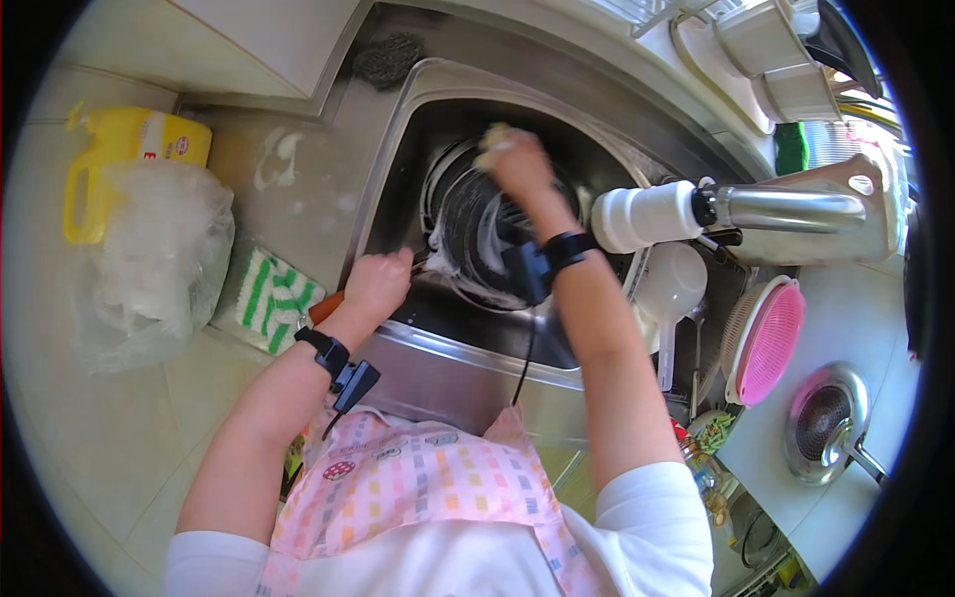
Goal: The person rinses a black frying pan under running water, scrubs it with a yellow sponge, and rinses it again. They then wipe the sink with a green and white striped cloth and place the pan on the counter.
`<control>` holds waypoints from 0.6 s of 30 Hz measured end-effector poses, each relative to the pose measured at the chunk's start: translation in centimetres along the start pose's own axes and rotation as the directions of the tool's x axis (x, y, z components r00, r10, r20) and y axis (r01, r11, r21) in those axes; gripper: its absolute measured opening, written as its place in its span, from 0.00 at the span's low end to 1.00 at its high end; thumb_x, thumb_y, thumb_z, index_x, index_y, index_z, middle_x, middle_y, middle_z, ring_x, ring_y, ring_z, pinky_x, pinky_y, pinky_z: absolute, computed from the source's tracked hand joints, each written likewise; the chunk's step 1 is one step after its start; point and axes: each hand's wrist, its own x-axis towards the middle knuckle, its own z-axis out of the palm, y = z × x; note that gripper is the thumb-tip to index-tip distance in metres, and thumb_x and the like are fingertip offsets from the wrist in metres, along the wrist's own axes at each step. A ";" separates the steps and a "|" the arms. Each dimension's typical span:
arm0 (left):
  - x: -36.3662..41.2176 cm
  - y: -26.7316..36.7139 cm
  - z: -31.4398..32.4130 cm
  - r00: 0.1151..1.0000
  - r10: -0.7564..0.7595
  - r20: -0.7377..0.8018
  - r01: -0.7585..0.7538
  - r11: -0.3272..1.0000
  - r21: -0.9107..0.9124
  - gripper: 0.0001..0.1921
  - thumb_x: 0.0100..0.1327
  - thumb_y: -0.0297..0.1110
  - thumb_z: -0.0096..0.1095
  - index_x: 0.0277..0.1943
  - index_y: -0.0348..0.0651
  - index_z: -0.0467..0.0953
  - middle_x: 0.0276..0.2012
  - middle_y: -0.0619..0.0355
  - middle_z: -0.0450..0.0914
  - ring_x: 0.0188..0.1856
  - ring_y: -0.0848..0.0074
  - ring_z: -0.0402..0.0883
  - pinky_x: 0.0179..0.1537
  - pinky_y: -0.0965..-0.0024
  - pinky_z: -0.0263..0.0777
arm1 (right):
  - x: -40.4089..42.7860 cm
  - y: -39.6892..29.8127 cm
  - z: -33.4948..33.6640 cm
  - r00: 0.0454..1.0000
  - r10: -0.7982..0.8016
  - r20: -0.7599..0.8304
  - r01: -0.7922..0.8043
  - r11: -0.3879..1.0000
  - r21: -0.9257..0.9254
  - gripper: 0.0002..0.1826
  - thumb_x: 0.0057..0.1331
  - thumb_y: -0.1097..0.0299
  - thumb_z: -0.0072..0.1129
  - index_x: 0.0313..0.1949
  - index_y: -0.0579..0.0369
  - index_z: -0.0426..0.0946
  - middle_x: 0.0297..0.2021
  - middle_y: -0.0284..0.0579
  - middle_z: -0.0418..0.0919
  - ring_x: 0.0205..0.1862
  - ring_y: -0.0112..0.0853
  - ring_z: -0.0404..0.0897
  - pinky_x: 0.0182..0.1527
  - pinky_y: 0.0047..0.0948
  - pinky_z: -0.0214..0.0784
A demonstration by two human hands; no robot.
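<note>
A dark round frying pan (464, 216) lies in the steel sink basin (392, 201), with white suds smeared over its inside and along its near rim. My left hand (379, 286) is closed around the pan's brown handle (326, 307), whose end sticks out past the sink's front left edge. In my right hand (526, 168) is a pale yellow sponge (492, 143), held at the far side of the pan. Motion blurs this hand, so its exact contact with the pan cannot be made out. Both wrists wear black straps with small devices.
A white faucet filter (645, 216) overhangs the basin's right side. Left of the sink lie a green-striped cloth (276, 302), a plastic bag (160, 261) and a yellow jug (171, 138). A scouring pad (388, 60) sits behind; a white ladle (671, 283) and pink colander (768, 343) stand right.
</note>
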 end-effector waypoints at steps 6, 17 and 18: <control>0.0 -0.1 0.5 0.997 0.029 -0.076 -0.031 0.999 -0.030 0.01 0.46 0.26 0.50 0.24 0.40 0.68 0.17 0.51 0.75 0.21 0.64 0.77 0.24 0.66 0.70 | -11.9 12.3 3.2 0.943 0.285 -0.171 -0.188 0.882 0.431 0.18 0.61 0.66 0.38 0.47 0.61 0.65 0.43 0.57 0.70 0.47 0.44 0.68 0.51 0.36 0.58; -0.8 -0.7 0.0 0.990 -0.053 0.129 0.056 0.998 -0.019 0.15 0.42 0.32 0.63 0.31 0.38 0.65 0.23 0.50 0.75 0.27 0.62 0.77 0.29 0.63 0.69 | -6.9 1.7 -1.3 0.949 0.281 -0.141 -0.165 0.827 0.538 0.19 0.55 0.71 0.46 0.46 0.62 0.63 0.41 0.57 0.69 0.44 0.49 0.68 0.48 0.38 0.59; -0.1 0.2 -0.3 0.995 -0.010 0.101 0.013 0.999 -0.031 0.12 0.43 0.31 0.61 0.29 0.38 0.66 0.22 0.50 0.75 0.26 0.62 0.77 0.28 0.63 0.70 | -7.5 7.5 1.1 0.971 0.189 -0.146 -0.080 0.835 0.544 0.15 0.60 0.68 0.41 0.44 0.63 0.66 0.39 0.57 0.71 0.42 0.49 0.69 0.45 0.36 0.61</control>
